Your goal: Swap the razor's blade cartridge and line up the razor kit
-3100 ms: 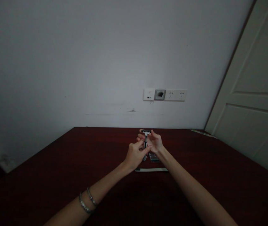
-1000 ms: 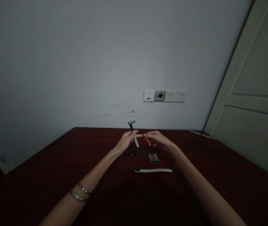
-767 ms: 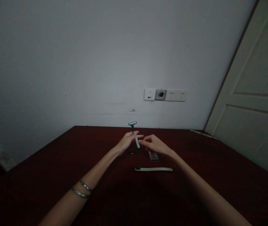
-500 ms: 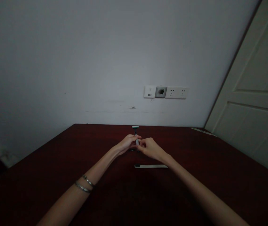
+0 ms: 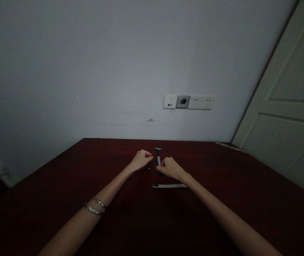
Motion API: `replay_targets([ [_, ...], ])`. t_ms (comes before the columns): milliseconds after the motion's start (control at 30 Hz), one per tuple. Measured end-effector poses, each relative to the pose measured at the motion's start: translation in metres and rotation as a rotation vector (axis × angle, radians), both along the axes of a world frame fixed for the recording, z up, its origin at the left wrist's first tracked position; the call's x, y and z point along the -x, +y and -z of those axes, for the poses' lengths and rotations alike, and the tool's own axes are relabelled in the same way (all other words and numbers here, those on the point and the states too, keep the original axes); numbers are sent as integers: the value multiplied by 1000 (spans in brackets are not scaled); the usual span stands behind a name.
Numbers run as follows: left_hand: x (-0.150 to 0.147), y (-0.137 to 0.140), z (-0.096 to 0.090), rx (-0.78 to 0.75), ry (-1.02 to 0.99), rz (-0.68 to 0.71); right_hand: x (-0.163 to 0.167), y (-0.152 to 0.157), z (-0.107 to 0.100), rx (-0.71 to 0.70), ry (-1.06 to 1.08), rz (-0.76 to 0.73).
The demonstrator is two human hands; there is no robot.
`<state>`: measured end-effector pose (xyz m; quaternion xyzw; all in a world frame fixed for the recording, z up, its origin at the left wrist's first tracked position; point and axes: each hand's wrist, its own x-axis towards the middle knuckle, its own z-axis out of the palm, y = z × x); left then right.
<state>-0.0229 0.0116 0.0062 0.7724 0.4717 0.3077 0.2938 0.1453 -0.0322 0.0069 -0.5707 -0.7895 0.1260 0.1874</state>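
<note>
A razor [image 5: 159,160] with a grey handle and a green-edged head stands nearly upright in front of me, its head at the top. My right hand [image 5: 171,168] pinches the lower end of its handle between thumb and fingers. Just left of the razor, my left hand [image 5: 140,159] is apart from it, fingertips slightly spread and nothing visible in them. Beneath those fingers a small dark object [image 5: 148,168] lies on the table, too dim to name. Nearer to me lies a long, pale, toothbrush-like stick [image 5: 169,186] with a dark left end; my right wrist hides its other end.
The dark red table [image 5: 114,227] reaches back to a pale wall [image 5: 114,71] with a row of sockets [image 5: 200,102]. A thin pale strip [image 5: 230,147] lies at the table's far right corner, beside a panelled door [image 5: 288,106].
My left hand has let go of the razor and drawn away to the left. The razor, still in my right hand, has shifted slightly right and lower.
</note>
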Motion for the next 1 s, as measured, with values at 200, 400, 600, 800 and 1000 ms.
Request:
replay_targets([
  [200,21,11,5,-43,307,82,-3,4,14,134,-81,68],
  [400,27,14,14,-57,377,228,0,2,23,181,-96,118],
  [600,29,20,26,-101,385,243,3,1,24,184,-91,137],
  [800,32,22,32,-116,380,241,2,4,27,181,-96,141],
  [1000,30,22,35,-155,408,199,1,4,23,168,-63,74],
])
